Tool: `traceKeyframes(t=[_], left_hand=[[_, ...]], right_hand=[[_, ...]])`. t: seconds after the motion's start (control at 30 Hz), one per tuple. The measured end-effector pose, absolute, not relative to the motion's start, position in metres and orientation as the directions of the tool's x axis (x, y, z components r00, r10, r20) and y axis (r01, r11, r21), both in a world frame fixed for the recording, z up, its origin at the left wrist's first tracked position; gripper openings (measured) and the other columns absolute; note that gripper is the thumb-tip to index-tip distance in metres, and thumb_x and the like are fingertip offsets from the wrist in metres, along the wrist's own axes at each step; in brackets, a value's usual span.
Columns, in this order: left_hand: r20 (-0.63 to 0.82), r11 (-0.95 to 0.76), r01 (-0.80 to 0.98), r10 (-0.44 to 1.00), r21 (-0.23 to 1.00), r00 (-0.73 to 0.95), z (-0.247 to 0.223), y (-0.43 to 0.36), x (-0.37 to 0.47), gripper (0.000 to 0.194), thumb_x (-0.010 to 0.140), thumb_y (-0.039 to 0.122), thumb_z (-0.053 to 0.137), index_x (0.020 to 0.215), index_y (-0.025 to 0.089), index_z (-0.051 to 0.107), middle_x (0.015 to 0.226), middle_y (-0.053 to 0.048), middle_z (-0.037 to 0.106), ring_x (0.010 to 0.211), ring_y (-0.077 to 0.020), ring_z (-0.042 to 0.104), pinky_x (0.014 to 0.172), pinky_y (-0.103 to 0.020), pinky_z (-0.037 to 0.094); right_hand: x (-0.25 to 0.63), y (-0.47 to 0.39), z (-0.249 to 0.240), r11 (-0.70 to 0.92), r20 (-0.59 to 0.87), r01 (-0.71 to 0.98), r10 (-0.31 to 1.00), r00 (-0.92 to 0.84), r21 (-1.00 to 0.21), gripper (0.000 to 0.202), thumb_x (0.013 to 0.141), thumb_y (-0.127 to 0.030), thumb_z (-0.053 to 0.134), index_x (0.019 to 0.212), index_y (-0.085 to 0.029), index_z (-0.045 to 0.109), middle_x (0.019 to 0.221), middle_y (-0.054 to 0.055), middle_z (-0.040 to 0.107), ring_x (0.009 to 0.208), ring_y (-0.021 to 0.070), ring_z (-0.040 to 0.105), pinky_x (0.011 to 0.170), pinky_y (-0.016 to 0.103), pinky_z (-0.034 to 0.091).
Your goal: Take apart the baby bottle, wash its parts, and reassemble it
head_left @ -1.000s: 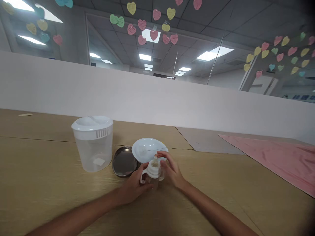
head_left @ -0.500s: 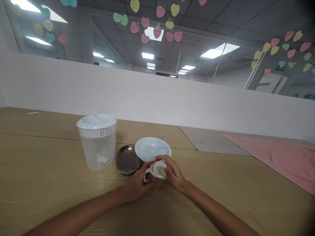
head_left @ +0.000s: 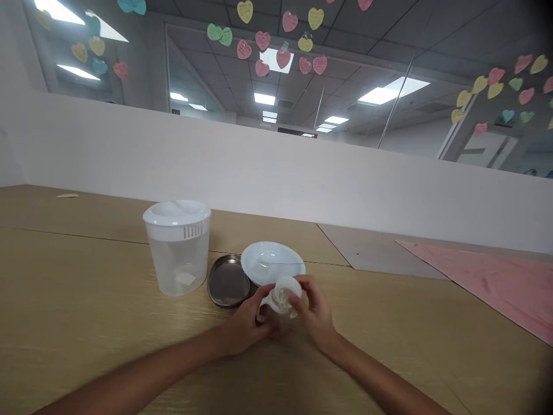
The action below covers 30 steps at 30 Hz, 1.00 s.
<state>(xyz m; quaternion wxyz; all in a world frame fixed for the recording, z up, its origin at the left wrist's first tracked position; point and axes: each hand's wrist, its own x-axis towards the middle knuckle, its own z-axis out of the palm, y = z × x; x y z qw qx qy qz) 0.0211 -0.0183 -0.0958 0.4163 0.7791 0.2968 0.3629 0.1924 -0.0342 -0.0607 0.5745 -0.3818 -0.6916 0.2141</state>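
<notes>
Both hands meet in front of the white plate, over the table. My left hand is closed round a small baby bottle with a white curved handle; its body is mostly hidden and blurred. My right hand pinches the round white top piece at its right side, thumb in front and fingers behind. That piece is tilted toward me, and a pale translucent part shows inside it. Whether it is apart from the bottle cannot be made out.
Just behind the hands lies a white oval plate with a clear piece on it. A round metal tray overlaps its left side. Farther left stands a translucent bucket with a white lid. Pink cloth covers the right side.
The white top piece has tilted upward, and my right hand has shifted right and opened its grip a little around it. My left hand keeps its hold. The view has swung slightly left.
</notes>
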Motion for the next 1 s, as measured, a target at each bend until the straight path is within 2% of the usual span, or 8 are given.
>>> traceKeyframes(t=[0.07,0.13,0.23,0.33,0.57,0.73,0.87,1.0], left_hand=[[0.332,-0.492,0.163,0.762,0.855,0.556,-0.095,-0.018,0.021,0.056,0.075,0.027,0.058,0.125,0.019,0.034,0.081,0.0,0.05,0.067,-0.0109,0.042,0.061,-0.023,0.038],[0.345,-0.509,0.163,0.753,0.845,0.561,-0.096,-0.018,0.02,0.059,0.075,0.029,0.06,0.127,0.019,0.033,0.088,-0.002,0.053,0.072,-0.0127,0.045,0.066,-0.025,0.039],[0.34,-0.508,0.165,0.751,0.846,0.566,-0.096,-0.017,0.02,0.064,0.074,0.033,0.061,0.128,0.019,0.031,0.095,-0.004,0.054,0.077,-0.0146,0.048,0.07,-0.027,0.041],[0.322,-0.499,0.189,0.76,0.846,0.564,-0.096,-0.017,0.019,0.065,0.075,0.035,0.061,0.129,0.019,0.03,0.093,-0.004,0.055,0.075,-0.014,0.047,0.07,-0.027,0.042],[0.318,-0.481,0.16,0.759,0.862,0.568,-0.095,-0.018,0.019,0.063,0.075,0.03,0.061,0.128,0.021,0.03,0.118,-0.007,0.05,0.091,-0.0163,0.049,0.078,-0.028,0.043],[0.316,-0.474,0.15,0.76,0.868,0.568,-0.091,-0.02,0.02,0.062,0.074,0.029,0.061,0.128,0.019,0.031,0.11,-0.007,0.054,0.083,-0.0141,0.049,0.075,-0.027,0.044],[0.303,-0.463,0.149,0.758,0.874,0.578,-0.089,-0.02,0.02,0.063,0.074,0.029,0.061,0.128,0.019,0.031,0.113,-0.008,0.053,0.085,-0.0154,0.05,0.074,-0.027,0.044],[0.324,-0.479,0.139,0.753,0.867,0.572,-0.089,-0.02,0.02,0.063,0.074,0.029,0.061,0.128,0.019,0.031,0.114,-0.008,0.053,0.094,-0.0181,0.051,0.081,-0.03,0.044]], right_hand=[[0.191,-0.033,-0.047,0.542,0.551,0.124,0.833,0.056,-0.831,0.029,0.076,-0.046,0.057,0.088,-0.02,0.052,0.069,0.0,0.057,0.057,0.0122,0.052,0.05,0.024,0.043],[0.191,-0.03,-0.031,0.497,0.49,-0.023,0.863,0.126,-0.868,0.032,0.075,-0.049,0.057,0.087,-0.02,0.052,0.066,-0.001,0.057,0.049,0.0105,0.049,0.048,0.024,0.043],[0.194,-0.025,-0.008,0.519,0.485,-0.161,0.85,0.206,-0.84,0.032,0.075,-0.05,0.057,0.083,-0.019,0.052,0.065,-0.001,0.057,0.051,0.0109,0.052,0.052,0.026,0.045],[0.198,-0.015,0.007,0.515,0.474,-0.215,0.854,0.215,-0.83,0.03,0.073,-0.047,0.061,0.077,-0.018,0.052,0.066,-0.001,0.057,0.053,0.0106,0.053,0.054,0.025,0.046],[0.209,0.028,-0.006,0.361,0.322,-0.224,0.927,0.19,-0.905,0.032,0.068,-0.046,0.066,0.079,-0.017,0.057,0.069,-0.002,0.058,0.053,0.0096,0.056,0.05,0.021,0.046],[0.213,0.051,-0.032,0.305,0.277,-0.162,0.945,0.172,-0.939,0.034,0.066,-0.048,0.065,0.076,-0.017,0.058,0.073,-0.001,0.061,0.057,0.0104,0.056,0.052,0.023,0.049],[0.215,0.057,-0.048,0.275,0.265,-0.069,0.956,0.128,-0.959,0.036,0.064,-0.043,0.068,0.087,-0.016,0.062,0.08,0.002,0.064,0.06,0.0119,0.058,0.055,0.024,0.049],[0.216,0.06,-0.055,0.273,0.275,0.033,0.955,0.113,-0.962,0.043,0.064,-0.038,0.07,0.1,-0.017,0.063,0.098,0.005,0.065,0.064,0.0118,0.058,0.059,0.024,0.048]])
